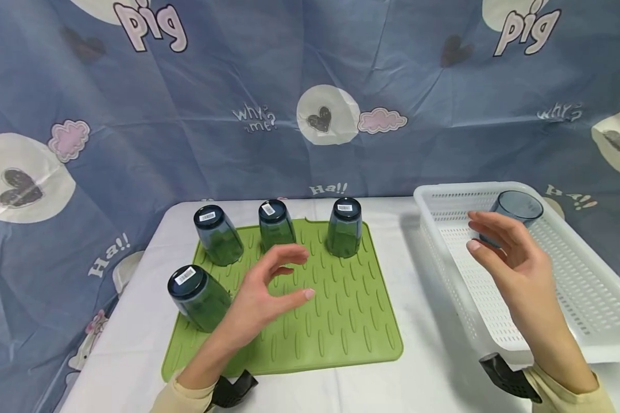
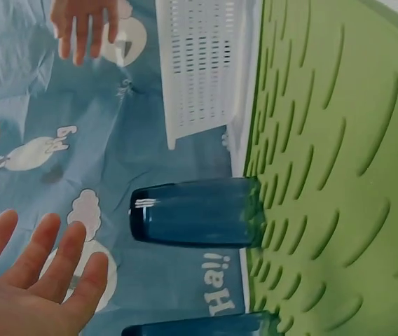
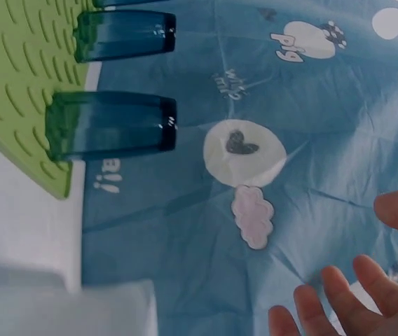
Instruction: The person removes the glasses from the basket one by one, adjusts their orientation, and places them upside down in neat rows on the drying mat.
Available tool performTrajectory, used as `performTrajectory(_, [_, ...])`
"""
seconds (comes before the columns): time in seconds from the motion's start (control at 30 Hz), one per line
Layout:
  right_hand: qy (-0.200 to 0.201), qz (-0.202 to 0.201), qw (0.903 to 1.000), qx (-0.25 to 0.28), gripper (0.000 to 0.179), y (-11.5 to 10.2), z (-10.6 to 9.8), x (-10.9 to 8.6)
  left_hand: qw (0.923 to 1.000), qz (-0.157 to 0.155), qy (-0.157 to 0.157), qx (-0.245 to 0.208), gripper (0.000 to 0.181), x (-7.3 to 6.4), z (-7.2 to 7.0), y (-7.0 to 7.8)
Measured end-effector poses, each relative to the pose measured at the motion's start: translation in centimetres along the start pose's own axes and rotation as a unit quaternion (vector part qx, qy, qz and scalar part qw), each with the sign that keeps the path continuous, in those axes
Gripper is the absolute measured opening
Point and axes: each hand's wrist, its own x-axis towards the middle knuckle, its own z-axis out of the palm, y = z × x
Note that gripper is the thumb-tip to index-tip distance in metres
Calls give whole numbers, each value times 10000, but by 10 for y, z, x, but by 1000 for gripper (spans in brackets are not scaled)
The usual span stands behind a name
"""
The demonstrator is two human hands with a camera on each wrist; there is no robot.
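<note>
Several blue drinking glasses stand upside down on a green ridged drying mat [image 1: 330, 321]: a front-left glass [image 1: 201, 298], a back-left glass [image 1: 219, 238], a back-middle glass [image 1: 277, 226] and a back-right glass [image 1: 344, 229]. My left hand [image 1: 260, 292] hovers over the mat with thumb and fingers spread apart, nothing between them, overlapping the front-left glass's edge in the head view. Over the white basket [image 1: 446, 287], my right hand [image 1: 522, 269] is held with its fingers apart and holds nothing. Another blue glass [image 1: 520, 205] lies behind it in the basket, mouth up and partly hidden by the fingers.
A white-covered table [image 1: 361, 384] carries the mat at left and the slotted basket at right. Behind it hangs a blue printed cloth [image 1: 268, 69]. White labels show on the glasses' upturned bases.
</note>
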Motion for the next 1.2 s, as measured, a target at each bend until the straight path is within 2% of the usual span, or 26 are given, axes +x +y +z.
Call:
performTrajectory(0.27, [66,-184,9997,117,48,-19,-15,-3,9984,-194,-537,63,58,4,16,-3])
performTrajectory(0.4, [112,-217,9981,-558,49,-28,-28,2,9971,-309,-666,195,60,1,22,-2])
performTrajectory(0.5, [53,-203,9829,-1830,50,-30,-43,10,9960,-428,-728,295,61,0,25,-2])
performTrajectory(0.57, [-59,-118,9655,-2601,50,-29,-56,16,9952,-493,-771,339,61,-1,26,-2])
performTrajectory(0.63, [-253,45,9425,-3333,49,-25,-70,22,9949,-526,-803,319,61,-1,27,-3])
performTrajectory(0.8, [-1118,582,9141,-3854,46,-11,-105,42,9947,-566,-807,292,61,-2,28,-4])
performTrajectory(0.9, [-1445,743,9037,-3962,45,0,-121,54,9944,-594,-809,336,61,-2,28,-4])
performTrajectory(0.93, [-1459,745,9036,-3957,45,4,-125,58,9943,-605,-809,347,61,-2,28,-5])
performTrajectory(1.2, [-1230,804,8969,-4171,50,29,-147,78,9935,-672,-875,276,61,-2,29,-9])
